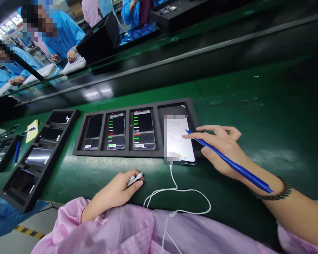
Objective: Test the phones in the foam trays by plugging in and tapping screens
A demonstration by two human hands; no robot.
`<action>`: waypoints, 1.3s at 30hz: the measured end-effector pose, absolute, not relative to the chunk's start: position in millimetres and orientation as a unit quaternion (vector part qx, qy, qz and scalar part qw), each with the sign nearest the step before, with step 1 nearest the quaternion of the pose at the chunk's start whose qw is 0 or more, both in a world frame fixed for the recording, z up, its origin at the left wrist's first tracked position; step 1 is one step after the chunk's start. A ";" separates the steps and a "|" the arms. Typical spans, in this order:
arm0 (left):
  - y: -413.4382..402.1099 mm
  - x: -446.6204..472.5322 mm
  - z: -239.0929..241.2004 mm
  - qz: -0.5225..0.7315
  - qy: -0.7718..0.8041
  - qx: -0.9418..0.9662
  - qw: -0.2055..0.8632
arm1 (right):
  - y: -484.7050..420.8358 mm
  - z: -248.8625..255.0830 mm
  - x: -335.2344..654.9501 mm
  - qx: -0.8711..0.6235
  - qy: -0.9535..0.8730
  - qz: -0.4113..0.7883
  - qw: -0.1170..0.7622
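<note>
My right hand (222, 150) grips a blue pen (235, 165), its tip over the lit white screen of a phone (178, 141) in the rightmost slot of a black foam tray (79, 139). A white cable (175, 187) runs from that phone's near end toward me. My left hand (116, 192) rests on the green belt with its fingers curled round a small white plug (135, 178). Three other phones lie in the tray; two, one (116, 130) and another (143, 129), show dark screens with green and red lines, and the third (93, 132) is dark.
A second black tray (66, 132) with several dark phones lies to the left. A yellow note (31, 129) and a blue pen (16, 151) sit at far left. Across the green conveyor (254, 106), people in blue coats work beside black trays (98, 38).
</note>
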State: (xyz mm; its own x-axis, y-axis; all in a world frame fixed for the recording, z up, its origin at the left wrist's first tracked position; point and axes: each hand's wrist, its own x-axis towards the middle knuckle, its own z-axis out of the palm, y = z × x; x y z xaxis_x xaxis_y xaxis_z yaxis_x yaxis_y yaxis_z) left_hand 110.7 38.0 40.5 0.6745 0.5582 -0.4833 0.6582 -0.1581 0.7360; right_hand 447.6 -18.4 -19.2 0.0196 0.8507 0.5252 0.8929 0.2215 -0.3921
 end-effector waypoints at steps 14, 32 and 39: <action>37.6 110.9 40.5 -0.050 0.405 0.758 0.509 | -18.4 -13.8 446.7 -0.583 -0.721 -0.066 0.369; 42.0 110.2 33.8 -0.024 0.387 0.753 0.532 | -26.5 8.0 411.7 -0.502 -0.805 -0.034 0.314; 47.2 110.3 34.7 -0.022 0.408 0.681 0.608 | -22.5 4.6 435.8 -0.521 -0.744 -0.087 0.410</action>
State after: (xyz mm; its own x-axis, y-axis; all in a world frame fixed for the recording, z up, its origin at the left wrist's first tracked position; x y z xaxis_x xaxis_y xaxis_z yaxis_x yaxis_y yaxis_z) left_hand 110.3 47.2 34.7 0.6662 0.5295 -0.5252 0.5818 0.0717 0.8102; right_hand 435.8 -22.5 4.6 -0.1212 0.7038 0.7000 0.8460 0.4422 -0.2981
